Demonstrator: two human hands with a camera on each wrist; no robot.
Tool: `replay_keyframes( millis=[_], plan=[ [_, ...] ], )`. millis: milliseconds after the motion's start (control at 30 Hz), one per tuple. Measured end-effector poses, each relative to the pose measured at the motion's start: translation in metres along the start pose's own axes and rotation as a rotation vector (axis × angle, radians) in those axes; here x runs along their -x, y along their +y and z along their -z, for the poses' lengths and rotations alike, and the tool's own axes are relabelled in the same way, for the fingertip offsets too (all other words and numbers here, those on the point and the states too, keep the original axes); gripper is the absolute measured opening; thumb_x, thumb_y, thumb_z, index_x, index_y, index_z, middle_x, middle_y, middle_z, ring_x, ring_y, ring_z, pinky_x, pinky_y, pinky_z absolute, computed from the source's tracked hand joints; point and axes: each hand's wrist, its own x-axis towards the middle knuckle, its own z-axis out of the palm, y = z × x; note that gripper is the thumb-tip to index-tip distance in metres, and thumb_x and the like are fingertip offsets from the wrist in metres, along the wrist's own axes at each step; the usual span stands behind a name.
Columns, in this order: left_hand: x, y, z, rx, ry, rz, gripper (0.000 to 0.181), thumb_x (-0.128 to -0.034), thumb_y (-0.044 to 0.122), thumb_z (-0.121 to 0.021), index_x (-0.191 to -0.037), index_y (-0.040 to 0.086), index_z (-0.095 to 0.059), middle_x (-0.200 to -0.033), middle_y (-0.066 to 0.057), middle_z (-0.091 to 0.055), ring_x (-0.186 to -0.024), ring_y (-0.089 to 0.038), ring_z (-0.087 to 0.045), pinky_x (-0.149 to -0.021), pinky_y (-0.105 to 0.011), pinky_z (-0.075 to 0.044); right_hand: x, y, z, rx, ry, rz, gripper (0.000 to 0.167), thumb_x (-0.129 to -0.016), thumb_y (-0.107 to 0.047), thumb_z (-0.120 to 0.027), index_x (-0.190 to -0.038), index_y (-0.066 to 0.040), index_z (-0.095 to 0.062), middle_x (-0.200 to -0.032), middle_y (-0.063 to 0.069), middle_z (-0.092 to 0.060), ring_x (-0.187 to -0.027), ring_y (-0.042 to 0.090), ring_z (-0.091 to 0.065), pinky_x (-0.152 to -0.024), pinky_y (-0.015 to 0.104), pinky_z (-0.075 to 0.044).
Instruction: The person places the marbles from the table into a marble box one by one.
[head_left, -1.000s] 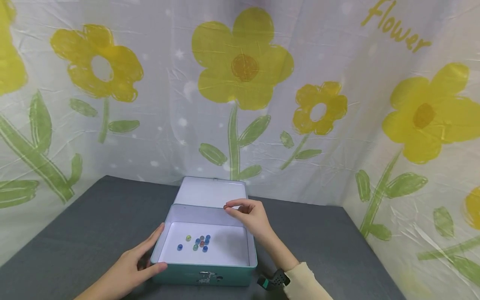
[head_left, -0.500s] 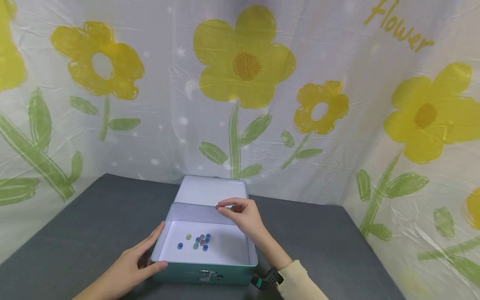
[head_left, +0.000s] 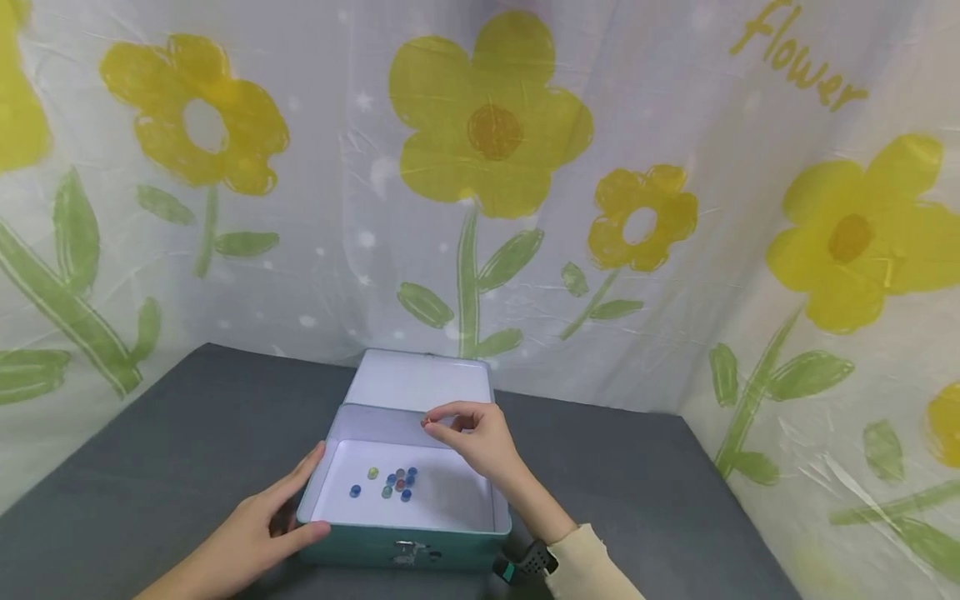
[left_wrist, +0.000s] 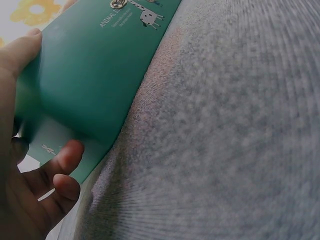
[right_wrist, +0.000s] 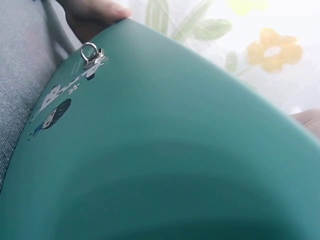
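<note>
A teal tin box (head_left: 352, 546) with a white inside stands on the table with its lid (head_left: 420, 379) folded back. My left hand (head_left: 258, 529) grips its front left corner, thumb on the front wall and fingers along the side. Between thumb and index finger, my right hand (head_left: 480, 442) pinches a small reddish-brown marble (head_left: 427, 422) above the back part of the box. Several glass marbles lie on the box floor: a group with a red one (head_left: 401, 485), a yellow-green one (head_left: 372, 473) and a blue one (head_left: 356, 492). The right wrist view shows mostly the teal front wall (right_wrist: 165, 125).
A metal clasp (right_wrist: 93, 56) sits on the front of the box beside a printed giraffe (left_wrist: 144, 14). The dark grey tabletop (head_left: 615, 500) spreads on both sides. A curtain (head_left: 322, 167) with yellow flowers hangs behind and to the right.
My right hand has moved left and slightly down over the box, still pinching the marble. My left hand has stayed at the box corner, and the marbles inside lie as before.
</note>
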Motion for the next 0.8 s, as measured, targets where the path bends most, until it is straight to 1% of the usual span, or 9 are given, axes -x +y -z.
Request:
replay_keyframes(
  millis=[100, 200, 300, 433, 533, 600, 700, 800],
  plan=[
    [0.0000, -0.0007, 0.0006, -0.003, 0.002, -0.007, 0.092, -0.0974, 0.036, -0.079, -0.171, 0.029, -0.024, -0.163, -0.016, -0.043, -0.066, -0.004, -0.044, -0.060, -0.024, -0.043, -0.0004, 0.0000, -0.0002, 0.005, 0.020, 0.002, 0.011, -0.096, -0.019, -0.081, -0.105, -0.013, -0.085, -0.101, 0.008, -0.081, -0.061, 0.007, -0.053, -0.054, 0.022, -0.037],
    [0.0001, 0.0001, 0.0008, -0.004, 0.000, -0.014, 0.092, -0.0975, 0.035, -0.079, -0.171, 0.028, -0.024, -0.157, -0.018, -0.049, -0.065, -0.004, -0.043, -0.059, -0.024, -0.042, 0.0004, -0.0001, 0.0003, 0.017, 0.035, 0.000, 0.011, -0.095, -0.019, -0.082, -0.105, -0.015, -0.085, -0.100, 0.003, -0.081, -0.061, 0.007, -0.053, -0.053, 0.022, -0.035],
    [0.0030, 0.0008, 0.0021, -0.012, 0.003, -0.013, 0.092, -0.0978, 0.034, -0.078, -0.171, 0.026, -0.024, -0.159, -0.022, -0.047, -0.065, -0.004, -0.042, -0.059, -0.025, -0.042, 0.0014, 0.0016, -0.0022, 0.018, 0.031, -0.008, 0.012, -0.096, -0.021, -0.082, -0.106, -0.016, -0.085, -0.100, 0.002, -0.081, -0.061, 0.007, -0.053, -0.053, 0.022, -0.035],
    [0.0029, 0.0027, 0.0028, -0.001, -0.003, -0.012, 0.092, -0.0980, 0.033, -0.078, -0.171, 0.025, -0.024, -0.165, -0.020, -0.040, -0.066, -0.004, -0.043, -0.061, -0.024, -0.042, 0.0010, 0.0013, -0.0016, 0.019, 0.036, -0.014, 0.011, -0.096, -0.020, -0.082, -0.106, -0.016, -0.085, -0.101, 0.001, -0.081, -0.061, 0.006, -0.054, -0.054, 0.022, -0.036],
    [0.0031, 0.0029, 0.0028, 0.006, -0.006, -0.013, 0.091, -0.0983, 0.033, -0.078, -0.171, 0.025, -0.023, -0.160, -0.018, -0.046, -0.067, -0.004, -0.044, -0.060, -0.024, -0.043, 0.0013, 0.0004, -0.0014, 0.013, 0.045, -0.024, 0.011, -0.096, -0.019, -0.081, -0.106, -0.016, -0.085, -0.102, 0.000, -0.081, -0.062, 0.006, -0.055, -0.055, 0.022, -0.037],
    [0.0029, 0.0026, 0.0029, 0.006, -0.005, -0.013, 0.091, -0.0985, 0.032, -0.078, -0.171, 0.024, -0.023, -0.158, -0.019, -0.047, -0.067, -0.004, -0.044, -0.061, -0.024, -0.043, 0.0016, -0.0003, -0.0013, 0.003, 0.047, -0.027, 0.012, -0.096, -0.018, -0.081, -0.107, -0.015, -0.084, -0.103, 0.001, -0.081, -0.062, 0.006, -0.056, -0.056, 0.022, -0.038],
    [0.0025, 0.0018, 0.0031, 0.010, -0.009, -0.008, 0.091, -0.0989, 0.032, -0.077, -0.171, 0.025, -0.022, -0.160, -0.019, -0.045, -0.067, -0.004, -0.044, -0.061, -0.024, -0.043, 0.0019, -0.0009, -0.0010, -0.013, 0.045, -0.028, 0.016, -0.096, -0.017, -0.081, -0.111, -0.011, -0.083, -0.105, 0.003, -0.081, -0.062, 0.006, -0.055, -0.057, 0.021, -0.039],
    [0.0022, 0.0006, 0.0032, 0.011, -0.014, -0.007, 0.092, -0.0987, 0.032, -0.078, -0.171, 0.025, -0.022, -0.164, -0.020, -0.041, -0.067, -0.004, -0.044, -0.061, -0.024, -0.043, 0.0022, -0.0010, -0.0010, -0.021, 0.048, -0.026, 0.017, -0.096, -0.016, -0.081, -0.112, -0.010, -0.083, -0.107, 0.003, -0.080, -0.062, 0.005, -0.053, -0.058, 0.021, -0.039]
  ],
)
